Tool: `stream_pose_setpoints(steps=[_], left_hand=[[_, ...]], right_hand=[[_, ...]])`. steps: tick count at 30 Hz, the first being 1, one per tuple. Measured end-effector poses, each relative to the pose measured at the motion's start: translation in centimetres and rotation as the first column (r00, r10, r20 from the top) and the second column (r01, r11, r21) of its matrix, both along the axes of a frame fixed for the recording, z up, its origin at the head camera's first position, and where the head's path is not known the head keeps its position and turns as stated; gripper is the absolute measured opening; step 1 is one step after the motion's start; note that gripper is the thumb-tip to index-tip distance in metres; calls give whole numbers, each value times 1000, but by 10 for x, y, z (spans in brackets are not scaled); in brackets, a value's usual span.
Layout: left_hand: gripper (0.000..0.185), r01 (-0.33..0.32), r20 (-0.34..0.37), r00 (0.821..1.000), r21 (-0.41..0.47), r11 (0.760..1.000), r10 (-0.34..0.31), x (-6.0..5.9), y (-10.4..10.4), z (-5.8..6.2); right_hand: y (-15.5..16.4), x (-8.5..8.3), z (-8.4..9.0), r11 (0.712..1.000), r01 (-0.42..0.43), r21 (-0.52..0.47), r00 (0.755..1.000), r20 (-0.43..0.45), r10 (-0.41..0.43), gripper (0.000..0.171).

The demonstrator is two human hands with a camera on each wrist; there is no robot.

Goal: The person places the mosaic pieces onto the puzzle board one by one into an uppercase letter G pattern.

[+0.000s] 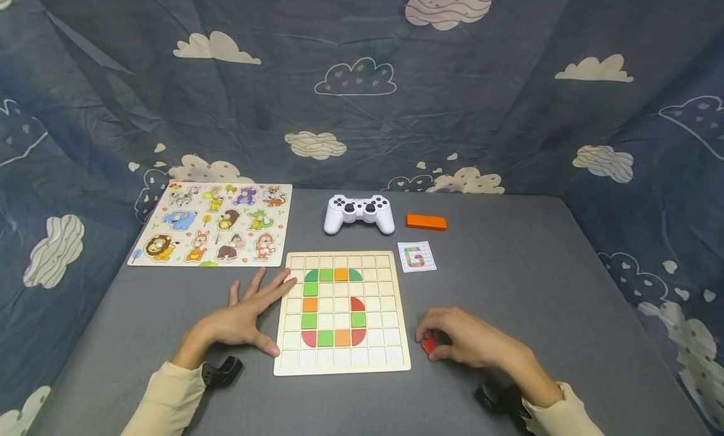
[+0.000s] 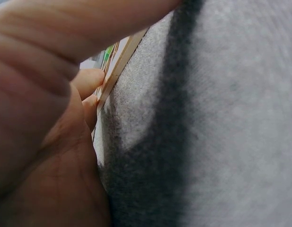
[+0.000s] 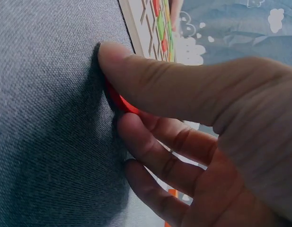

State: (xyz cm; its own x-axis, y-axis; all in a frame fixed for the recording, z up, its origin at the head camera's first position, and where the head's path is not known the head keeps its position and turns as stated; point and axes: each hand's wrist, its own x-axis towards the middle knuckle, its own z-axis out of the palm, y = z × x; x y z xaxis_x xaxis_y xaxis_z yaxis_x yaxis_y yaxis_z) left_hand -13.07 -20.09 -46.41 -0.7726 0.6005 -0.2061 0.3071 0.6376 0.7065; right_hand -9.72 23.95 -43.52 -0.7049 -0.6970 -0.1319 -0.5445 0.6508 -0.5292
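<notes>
Right hand (image 1: 472, 343) fingers (image 3: 155, 92) pinch a small red tile (image 1: 428, 345) on the bench, just right of the wooden grid board (image 1: 342, 367). Left hand (image 1: 249, 313) lies flat, fingers straight, touching the board's left edge.

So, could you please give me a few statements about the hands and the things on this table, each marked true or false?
1. The right hand pinches a small red piece on the table beside the grid board. True.
2. The left hand grips the white game controller. False: it lies flat with straight fingers against the board's left edge.
3. An orange block lies right of the controller. True.
4. The pattern card lies on the animal puzzle. False: it lies on the table off the board's upper right corner.
</notes>
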Motion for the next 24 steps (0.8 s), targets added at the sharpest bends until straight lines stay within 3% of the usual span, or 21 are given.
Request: stream_pose_setpoints(steps=[5,10,24], left_hand=[[126,1,0,1000,-1,1000,-1,0,0,0],[127,-1,-3,1000,2,1000,1,1,0,0],[127,-11,4,1000,6,1000,11,1,-1,1]], right_hand=[[0,-3,0,1000,14,9,1000,3,-14,18],[0,-6,-1,1000,13,-23,999,-52,-14,8],[-25,-23,5,986,8,-167,983,-177,-38,12]])
